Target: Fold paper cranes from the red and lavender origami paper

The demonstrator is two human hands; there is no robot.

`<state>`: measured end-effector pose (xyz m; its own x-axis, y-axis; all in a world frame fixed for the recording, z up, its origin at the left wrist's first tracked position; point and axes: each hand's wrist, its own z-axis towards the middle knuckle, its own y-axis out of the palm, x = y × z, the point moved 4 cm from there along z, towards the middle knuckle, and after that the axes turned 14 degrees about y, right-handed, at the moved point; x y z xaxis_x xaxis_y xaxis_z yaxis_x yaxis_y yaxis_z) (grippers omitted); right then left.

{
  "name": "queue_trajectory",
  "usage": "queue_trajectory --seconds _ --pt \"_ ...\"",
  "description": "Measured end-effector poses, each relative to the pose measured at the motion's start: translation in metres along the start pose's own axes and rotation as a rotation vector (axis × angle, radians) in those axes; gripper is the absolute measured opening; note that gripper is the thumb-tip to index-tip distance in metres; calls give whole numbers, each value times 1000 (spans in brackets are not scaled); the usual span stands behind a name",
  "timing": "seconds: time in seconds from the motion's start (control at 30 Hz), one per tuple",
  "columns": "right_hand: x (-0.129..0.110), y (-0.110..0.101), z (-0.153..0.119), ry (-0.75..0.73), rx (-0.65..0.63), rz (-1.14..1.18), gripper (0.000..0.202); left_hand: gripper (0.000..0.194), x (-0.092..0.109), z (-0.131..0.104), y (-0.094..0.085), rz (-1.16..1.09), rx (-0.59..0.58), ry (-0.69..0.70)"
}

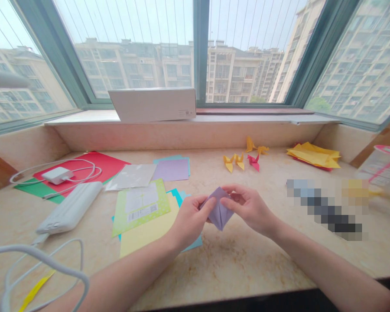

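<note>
Fingers of our left hand (186, 221) and right hand (255, 210) are pinching the purple folded paper (221, 214) from its two sides, thumbs on the face toward us, the other fingers curled behind. It sits between the hands, both touching it, neither clearly nearer. Its long axis runs from a far tip to a near tip pointing back at us, along a central slit; our thumbs hide part of both side edges. Whether it touches the stone counter (247, 268), we can't tell.

Just left, our forearm and hand partly cover the pale yellow sheet (146, 234), with the green packet (141, 207) overlapping it. Farther left lies the white power bank (71, 206). Beyond our hands are the lavender sheet (172, 169), yellow folded birds (228, 164) and a red folded bird (254, 162); the yellow paper stack (313, 156) lies far right. Something nearer on the right is blurred out.
</note>
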<state>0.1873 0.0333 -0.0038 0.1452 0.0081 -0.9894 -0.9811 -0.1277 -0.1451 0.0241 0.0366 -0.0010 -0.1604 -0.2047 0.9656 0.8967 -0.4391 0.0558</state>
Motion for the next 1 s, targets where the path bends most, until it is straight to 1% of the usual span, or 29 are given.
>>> queue_trajectory --seconds 0.17,0.3,0.37,0.47,0.57,0.67,0.77,0.87,1.0 --pt "0 2 1 1 -5 40 23 40 -2 0 1 -5 -3 -3" --pt "2 1 2 -43 32 42 33 37 -1 0 2 -8 -4 -6" --pt "0 1 0 -94 37 -3 32 34 0 0 0 25 36 4" --pt "-5 1 -3 -175 30 -145 25 31 3 0 -3 65 98 25" --pt "-10 0 -5 -214 42 -258 25 31 3 0 -4 49 109 21" --pt "-10 -1 -3 -182 44 -247 19 33 0 0 -4 44 104 -3" --pt "-7 -1 -1 -113 13 -146 16 36 -3 0 -3 37 92 -20" --pt "-5 -3 1 -56 5 -88 17 40 -5 0 1 -47 19 -12" --pt "-5 -8 3 -21 52 -69 18 43 -5 0 6 -234 -75 -12"
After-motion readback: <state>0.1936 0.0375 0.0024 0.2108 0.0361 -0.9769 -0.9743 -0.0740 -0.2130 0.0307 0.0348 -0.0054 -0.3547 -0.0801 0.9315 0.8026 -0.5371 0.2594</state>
